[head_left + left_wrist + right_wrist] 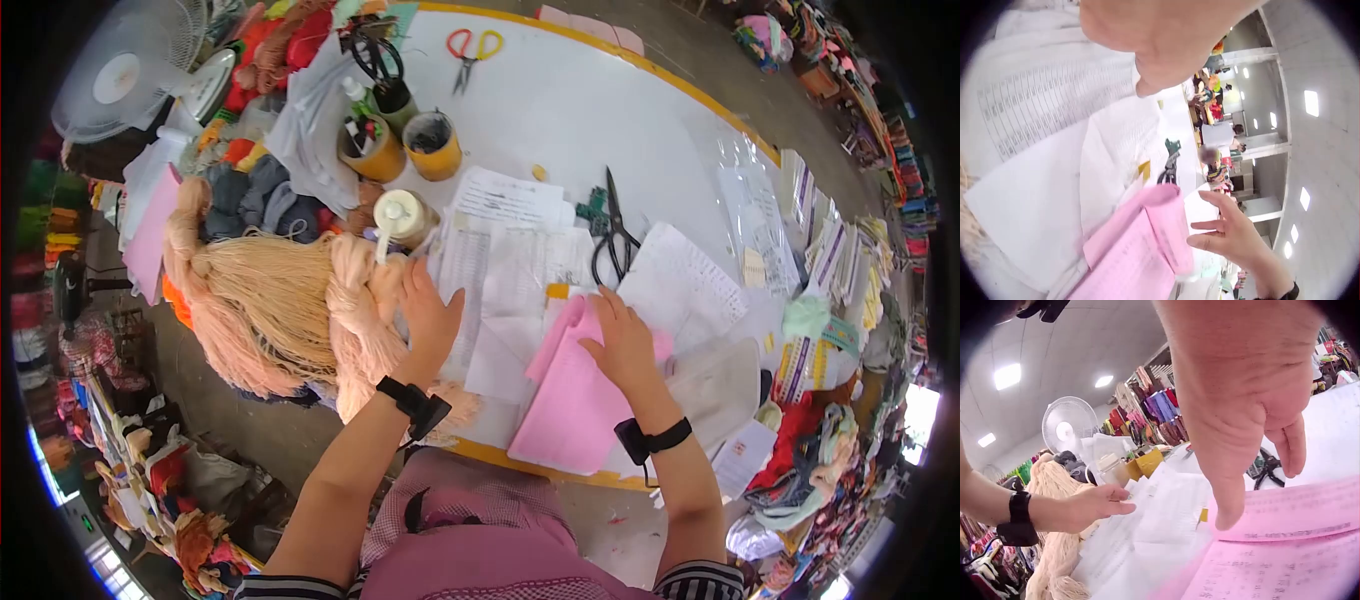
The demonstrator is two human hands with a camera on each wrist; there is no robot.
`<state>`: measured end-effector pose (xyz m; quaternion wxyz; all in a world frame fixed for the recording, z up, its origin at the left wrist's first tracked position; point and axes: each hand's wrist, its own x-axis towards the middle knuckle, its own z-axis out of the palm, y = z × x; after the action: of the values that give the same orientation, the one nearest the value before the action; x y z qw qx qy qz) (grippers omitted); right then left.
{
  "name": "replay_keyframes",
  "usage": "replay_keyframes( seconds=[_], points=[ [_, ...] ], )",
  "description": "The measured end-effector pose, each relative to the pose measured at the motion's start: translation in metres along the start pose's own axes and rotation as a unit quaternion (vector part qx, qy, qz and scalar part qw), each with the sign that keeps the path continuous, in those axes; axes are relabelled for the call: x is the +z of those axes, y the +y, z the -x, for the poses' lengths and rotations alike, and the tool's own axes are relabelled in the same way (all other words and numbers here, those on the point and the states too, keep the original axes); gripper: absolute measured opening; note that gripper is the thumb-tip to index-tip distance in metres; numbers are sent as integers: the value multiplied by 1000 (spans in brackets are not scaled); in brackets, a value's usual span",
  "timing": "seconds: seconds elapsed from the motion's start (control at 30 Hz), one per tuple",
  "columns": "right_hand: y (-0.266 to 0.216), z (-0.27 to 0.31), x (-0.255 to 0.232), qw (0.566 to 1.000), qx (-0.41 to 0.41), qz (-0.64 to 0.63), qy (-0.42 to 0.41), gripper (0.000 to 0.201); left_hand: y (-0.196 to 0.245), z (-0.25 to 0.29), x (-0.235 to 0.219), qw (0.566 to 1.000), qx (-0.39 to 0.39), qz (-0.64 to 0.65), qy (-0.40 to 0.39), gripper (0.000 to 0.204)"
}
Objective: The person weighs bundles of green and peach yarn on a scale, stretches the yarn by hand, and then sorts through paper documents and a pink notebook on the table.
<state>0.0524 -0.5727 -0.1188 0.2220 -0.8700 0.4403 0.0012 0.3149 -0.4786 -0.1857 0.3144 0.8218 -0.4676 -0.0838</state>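
At the table's near edge, the right hand presses straight fingers on the pink sheets; the left hand, at nine o'clock from them, rests flat on white papers. Loose sheets may slide off, I think, since nothing pinches them.

Head view, counted by kind. Two hands: left hand and right hand, both at about 6 o'clock on the counter. Scissors, three pairs: red-and-yellow-handled scissors at 12 o'clock, black scissors near centre, and black-handled scissors standing in a dark cup at 11 o'clock. Yellow cups, two, at 11 o'clock. One electric fan at 10 o'clock. One stack of pink sheets at 6 o'clock. Two wrist straps, one per arm. White printed sheets overlap; their number cannot be told.
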Motion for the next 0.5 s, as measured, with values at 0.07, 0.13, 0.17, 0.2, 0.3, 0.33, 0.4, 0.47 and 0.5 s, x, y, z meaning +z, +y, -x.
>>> replay_keyframes(
  seconds=[0.07, 0.13, 0.17, 0.2, 0.3, 0.33, 0.4, 0.47, 0.5],
  points=[
    [-7, -12, 14, 999, -35, -15, 27, 63, -12, -7, -3, 983, -148, 97, -49, 61],
    [-23, -26, 18, 995, -78, -59, 18, 59, -24, -13, -6, 984, -125, 36, -119, 48],
    [-30, -32, 20, 995, -83, -59, 19, 59, -28, -12, -7, 975, -103, -23, -197, 35],
    [-39, -40, 20, 991, -109, -67, 33, 54, -29, -7, -6, 975, -105, -23, -193, 35],
    [-64, -67, 17, 979, -175, -55, 88, 45, -12, 10, -1, 996, -19, 46, -73, 20],
    [-71, -75, 17, 969, -211, -37, 125, 41, -1, 14, -7, 994, -12, 50, -96, 20],
    [-83, -91, 20, 956, -259, -16, 140, 34, 9, 16, -9, 991, -9, 56, -123, 22],
    [-85, -98, 24, 942, -301, 5, 146, 28, 10, 24, -6, 985, 7, 84, -150, 23],
    [-83, -103, 25, 941, -310, 28, 132, 22, 10, 26, -5, 984, 1, 88, -153, 23]
  ],
)
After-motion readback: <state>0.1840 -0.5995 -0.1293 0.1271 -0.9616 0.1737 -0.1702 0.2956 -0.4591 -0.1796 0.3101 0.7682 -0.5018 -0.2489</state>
